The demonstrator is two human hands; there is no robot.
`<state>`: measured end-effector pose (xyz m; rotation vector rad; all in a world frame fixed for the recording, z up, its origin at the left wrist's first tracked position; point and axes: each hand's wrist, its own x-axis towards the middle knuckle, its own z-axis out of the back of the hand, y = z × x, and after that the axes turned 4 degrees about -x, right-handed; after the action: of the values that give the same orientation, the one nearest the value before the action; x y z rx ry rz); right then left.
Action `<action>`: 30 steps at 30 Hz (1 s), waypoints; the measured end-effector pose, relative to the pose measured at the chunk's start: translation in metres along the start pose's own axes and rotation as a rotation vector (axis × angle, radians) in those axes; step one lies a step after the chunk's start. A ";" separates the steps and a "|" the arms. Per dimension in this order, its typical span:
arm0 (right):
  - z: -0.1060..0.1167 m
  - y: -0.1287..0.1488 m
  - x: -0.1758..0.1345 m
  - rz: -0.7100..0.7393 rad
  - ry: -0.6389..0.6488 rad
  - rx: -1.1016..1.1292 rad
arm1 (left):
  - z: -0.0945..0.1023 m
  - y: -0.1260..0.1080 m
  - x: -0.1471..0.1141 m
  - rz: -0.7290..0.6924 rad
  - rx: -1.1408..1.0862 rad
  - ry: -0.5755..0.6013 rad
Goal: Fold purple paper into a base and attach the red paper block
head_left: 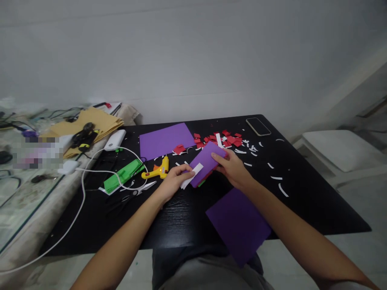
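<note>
Between my two hands, above the black table, a folded piece of purple paper (203, 160) is held at a tilt. My left hand (177, 180) pinches a white paper strip (196, 172) against its lower left edge. On the upper right side my right hand (232, 166) grips the purple paper, thumb on top and fingers underneath. Bits of red and green show under its edges. A purple sheet (238, 223) lies below my right forearm, hanging over the table's front edge. Close to my left hand are a yellow glue gun (157, 170) and scissors (136, 192).
Red paper pieces (231, 139) and white scraps (250, 149) are scattered behind and right of my hands. Another purple sheet (166, 141), green paper strips (123, 176) and a phone (258, 126) lie on the table (320, 213). A white cable (83, 189) loops across the left side.
</note>
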<state>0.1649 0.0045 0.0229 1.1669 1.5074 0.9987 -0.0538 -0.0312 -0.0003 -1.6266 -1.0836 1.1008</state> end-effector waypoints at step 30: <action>0.021 -0.026 0.007 -0.101 0.050 0.110 | 0.018 -0.009 0.014 -0.271 -0.119 -0.303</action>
<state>0.1791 0.0073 -0.0084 1.1377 1.6623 0.8927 -0.0697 -0.0127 0.0011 -1.3773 -1.5441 1.1395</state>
